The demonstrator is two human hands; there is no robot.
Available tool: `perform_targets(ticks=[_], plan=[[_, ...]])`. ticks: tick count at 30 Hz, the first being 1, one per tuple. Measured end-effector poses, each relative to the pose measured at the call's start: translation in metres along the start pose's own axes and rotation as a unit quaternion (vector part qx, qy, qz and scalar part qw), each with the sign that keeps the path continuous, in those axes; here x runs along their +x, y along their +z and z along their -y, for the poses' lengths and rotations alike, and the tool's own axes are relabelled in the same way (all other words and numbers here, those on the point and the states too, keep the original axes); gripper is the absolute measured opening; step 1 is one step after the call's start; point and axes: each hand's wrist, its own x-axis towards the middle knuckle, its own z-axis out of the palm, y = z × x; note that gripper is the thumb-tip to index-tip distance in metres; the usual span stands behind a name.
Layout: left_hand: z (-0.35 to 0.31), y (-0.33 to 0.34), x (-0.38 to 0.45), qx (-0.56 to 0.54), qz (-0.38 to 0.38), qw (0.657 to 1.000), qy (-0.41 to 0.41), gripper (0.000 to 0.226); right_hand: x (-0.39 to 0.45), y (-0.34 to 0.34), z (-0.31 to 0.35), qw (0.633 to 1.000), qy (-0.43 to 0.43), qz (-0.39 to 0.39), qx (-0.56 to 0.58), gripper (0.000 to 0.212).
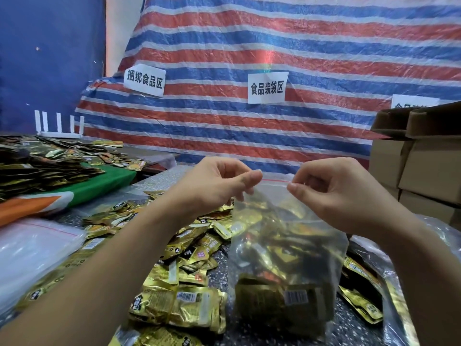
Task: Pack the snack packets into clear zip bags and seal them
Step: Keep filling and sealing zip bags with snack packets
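Observation:
A clear zip bag filled with several gold snack packets stands upright in the middle of the table. Its top strip with a red line stretches between my two hands. My left hand pinches the left end of the strip between thumb and fingers. My right hand pinches the right end. Loose gold snack packets lie heaped on the speckled table left of the bag and below my left forearm.
A stack of empty clear zip bags lies at the left. Behind it, a green and orange cloth carries another pile of packets. Cardboard boxes stand at the right. More packets lie at the right, partly under plastic. A striped tarp with paper labels hangs behind.

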Motion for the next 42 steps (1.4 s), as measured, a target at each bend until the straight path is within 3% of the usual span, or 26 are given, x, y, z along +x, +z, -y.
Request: perform_targets(ticks=[5, 8, 10, 17, 28, 42], plan=[[0.003, 0.002, 0.001, 0.030, -0.002, 0.999, -0.014, 0.011, -0.001, -0.003, -0.002, 1.000, 0.025, 0.004, -0.016, 0.009], [0.000, 0.004, 0.000, 0.040, -0.004, 0.999, -0.006, 0.014, -0.001, -0.002, 0.005, 0.998, 0.028, 0.007, -0.054, 0.044], [-0.003, 0.005, -0.001, 0.052, 0.003, 0.999, 0.006, 0.016, -0.002, 0.001, 0.015, 0.998, 0.011, 0.012, -0.064, 0.049], [-0.012, 0.012, -0.006, 0.089, 0.032, 0.994, 0.060, 0.015, -0.003, 0.010, 0.030, 0.997, -0.014, -0.007, -0.072, 0.012], [-0.010, 0.009, -0.006, 0.067, 0.028, 0.997, 0.030, 0.016, -0.002, 0.012, 0.026, 0.997, 0.020, 0.001, -0.069, 0.015], [-0.007, 0.010, -0.006, 0.079, 0.030, 0.994, 0.071, 0.013, -0.002, 0.017, 0.030, 0.998, 0.024, -0.013, -0.054, 0.014]])
